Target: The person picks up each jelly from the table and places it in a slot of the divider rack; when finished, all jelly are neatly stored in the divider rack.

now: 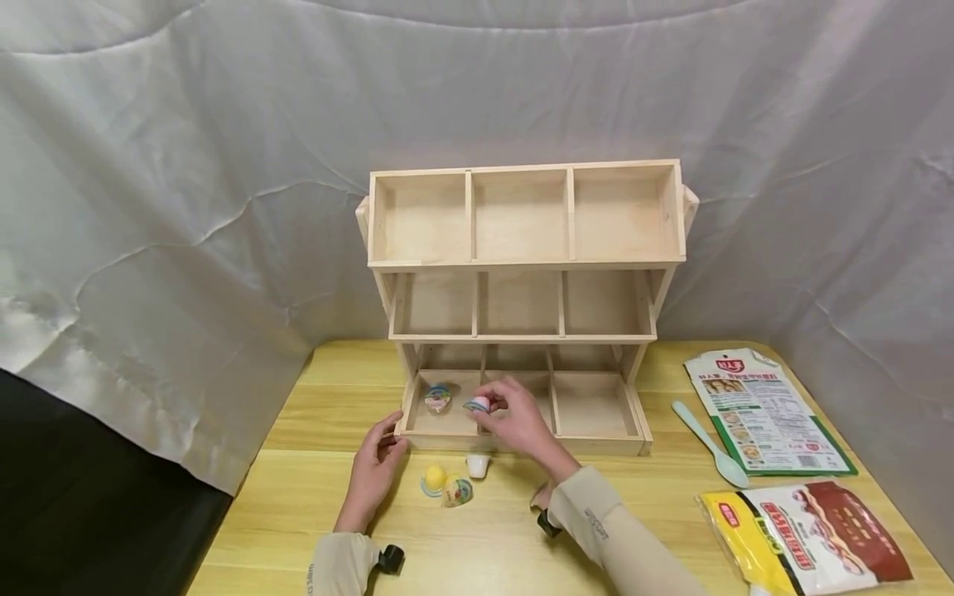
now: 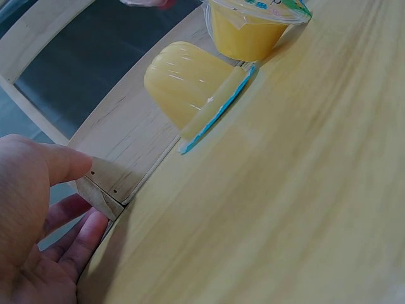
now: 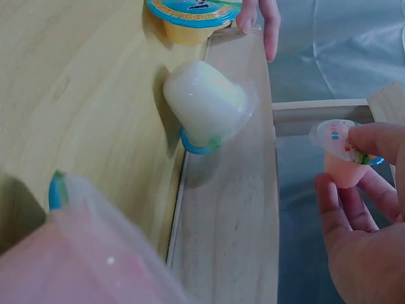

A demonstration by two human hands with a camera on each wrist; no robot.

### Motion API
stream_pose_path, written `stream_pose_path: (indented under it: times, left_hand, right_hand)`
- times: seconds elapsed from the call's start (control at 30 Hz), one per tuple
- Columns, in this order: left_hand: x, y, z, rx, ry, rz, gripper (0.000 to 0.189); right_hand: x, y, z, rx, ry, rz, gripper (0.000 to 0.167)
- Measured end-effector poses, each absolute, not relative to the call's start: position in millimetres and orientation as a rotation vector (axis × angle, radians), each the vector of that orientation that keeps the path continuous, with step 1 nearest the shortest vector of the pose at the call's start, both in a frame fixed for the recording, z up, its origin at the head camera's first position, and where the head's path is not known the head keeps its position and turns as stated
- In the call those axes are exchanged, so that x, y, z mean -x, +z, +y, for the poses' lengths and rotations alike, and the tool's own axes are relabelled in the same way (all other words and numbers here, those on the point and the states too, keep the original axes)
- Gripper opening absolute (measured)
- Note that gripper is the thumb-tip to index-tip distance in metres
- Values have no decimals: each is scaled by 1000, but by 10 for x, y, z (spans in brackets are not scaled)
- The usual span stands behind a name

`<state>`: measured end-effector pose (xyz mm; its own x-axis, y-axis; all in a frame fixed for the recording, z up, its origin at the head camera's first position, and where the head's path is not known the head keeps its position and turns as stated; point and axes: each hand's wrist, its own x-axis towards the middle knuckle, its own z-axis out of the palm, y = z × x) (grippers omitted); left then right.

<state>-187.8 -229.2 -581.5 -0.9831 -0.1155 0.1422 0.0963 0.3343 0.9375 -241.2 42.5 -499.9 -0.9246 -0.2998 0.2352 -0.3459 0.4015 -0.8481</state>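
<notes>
My right hand (image 1: 514, 418) pinches a small pink jelly cup (image 3: 347, 168) by its rim and base, above the bottom tray of a wooden three-tier rack (image 1: 522, 266). My left hand (image 1: 375, 468) holds the tray's front left corner, its thumb on the front board and fingers around the side. Another jelly cup (image 1: 438, 399) lies in the bottom left compartment. In front of the tray are yellow jelly cups (image 2: 193, 88) and a tipped white jelly cup (image 3: 205, 104). A pink jelly cup (image 3: 82, 253) lies near my right wrist, partly hidden by it in the head view.
On the right of the table lie a white-and-green food packet (image 1: 768, 414), a pale green spoon (image 1: 711, 445) and a yellow, white and brown food packet (image 1: 812, 534). Grey cloth (image 1: 522, 91) hangs behind the rack and along the sides.
</notes>
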Motion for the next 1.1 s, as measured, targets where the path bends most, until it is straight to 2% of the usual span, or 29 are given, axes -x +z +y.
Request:
stream_pose_path:
  times: [0.2, 0.43, 0.77, 0.87, 1.1]
  left_hand:
    - [1881, -5803, -2279, -26, -1717, -2417, 50]
    - [1874, -5780, -2271, -34, -1712, -2419, 49]
    - [1875, -5810, -2281, -35, -1708, -2425, 49]
    - [1869, -5806, -2281, -25, -1715, -2422, 49]
    - [1853, -5797, -2283, -16, -1731, -2403, 48]
  right_hand:
    - [2462, -5032, 367, -611, 1580, -2551, 43]
    - [2527, -5025, 291, -573, 1523, -2560, 28]
    - [2600, -5120, 226, -623, 1476, -2581, 27]
    - [2617, -5147, 218, -608, 1502, -2597, 30]
    - [2635, -5160, 211, -606, 1555, -2604, 50]
